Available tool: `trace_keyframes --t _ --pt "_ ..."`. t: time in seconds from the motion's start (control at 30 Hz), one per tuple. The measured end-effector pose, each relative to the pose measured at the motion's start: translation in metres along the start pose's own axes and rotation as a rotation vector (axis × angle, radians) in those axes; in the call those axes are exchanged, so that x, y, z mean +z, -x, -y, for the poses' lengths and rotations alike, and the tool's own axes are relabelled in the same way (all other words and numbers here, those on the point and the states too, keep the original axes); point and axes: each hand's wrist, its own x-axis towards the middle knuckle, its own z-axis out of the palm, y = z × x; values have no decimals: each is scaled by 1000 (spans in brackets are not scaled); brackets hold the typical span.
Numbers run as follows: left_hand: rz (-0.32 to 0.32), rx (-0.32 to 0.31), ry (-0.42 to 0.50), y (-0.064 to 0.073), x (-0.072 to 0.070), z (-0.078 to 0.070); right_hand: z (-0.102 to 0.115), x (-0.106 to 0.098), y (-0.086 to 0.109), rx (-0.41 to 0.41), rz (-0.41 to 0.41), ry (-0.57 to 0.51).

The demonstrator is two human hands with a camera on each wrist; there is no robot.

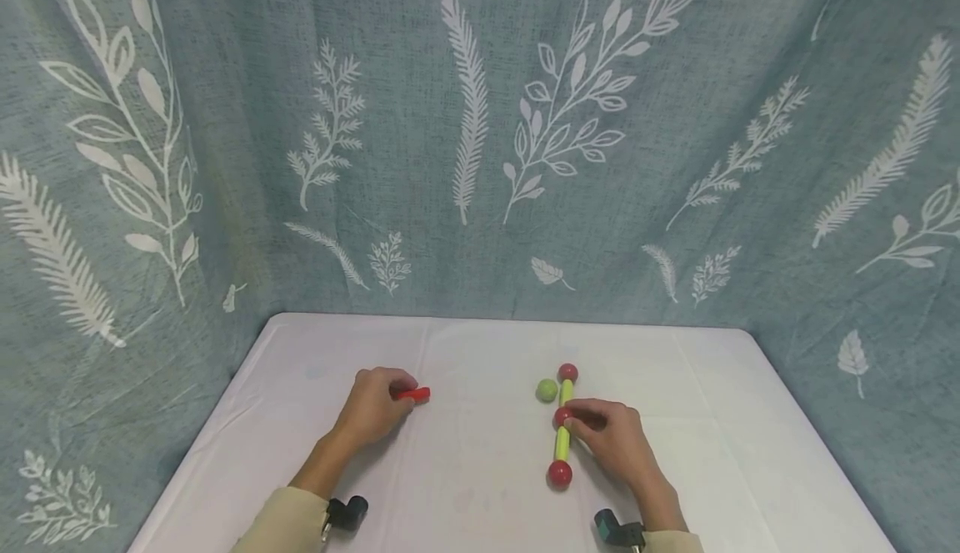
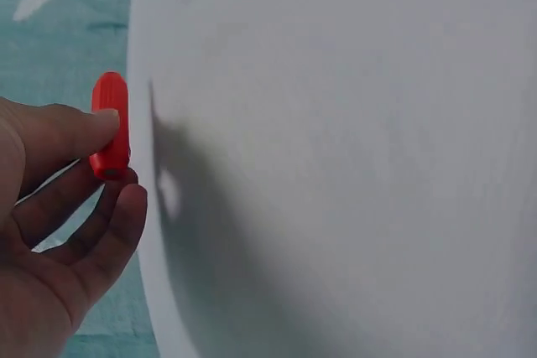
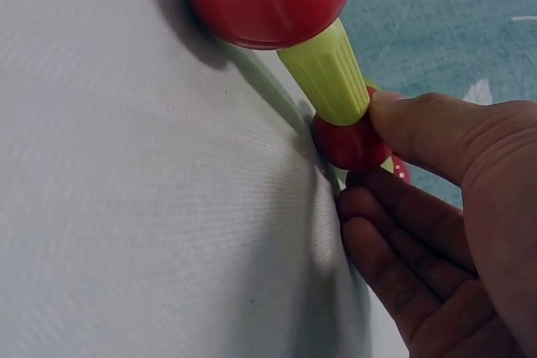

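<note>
My left hand (image 1: 378, 407) pinches a short red rod (image 2: 111, 136) between thumb and fingers, held over the left half of the table. On the right, two yellow-green rods (image 1: 562, 443) and three red balls (image 1: 559, 475) are joined in a line that runs away from me. My right hand (image 1: 615, 440) pinches the middle red ball (image 3: 352, 142) of that line between thumb and fingertips. In the right wrist view the nearest ball and its ribbed rod stand out large. A loose green ball (image 1: 547, 390) sits just left of the line's far rod.
A white cloth covers the table (image 1: 480, 353). A blue-green curtain (image 1: 412, 161) with white leaf prints hangs behind it and along both sides. Each wrist wears a small black camera, such as the left one (image 1: 348, 512).
</note>
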Motion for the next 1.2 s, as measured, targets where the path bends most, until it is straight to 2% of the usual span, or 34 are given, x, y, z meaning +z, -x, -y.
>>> trace_keyframes --t 0.1,0.23,0.4,0.5,0.8,0.97,1.1,1.2 --pt "-8 -5 50 5 -1 -11 1 0 0 1 2 2" --pt "-1 -65 101 14 0 -28 1 1 0 2 6 0" --pt "26 -100 167 25 8 -45 1 1 0 -2 2 -3" --pt "73 -102 222 32 15 -53 1 1 0 -4 1 0" --pt "248 -49 412 50 43 -74 0 0 -3 -11 4 16" --pt "298 -55 426 57 62 -87 1 0 -7 -8 6 28" --pt "321 -69 411 61 72 -96 1 -1 -10 -9 8 37" --pt "336 -72 435 64 80 -103 1 -1 -12 -14 5 39"
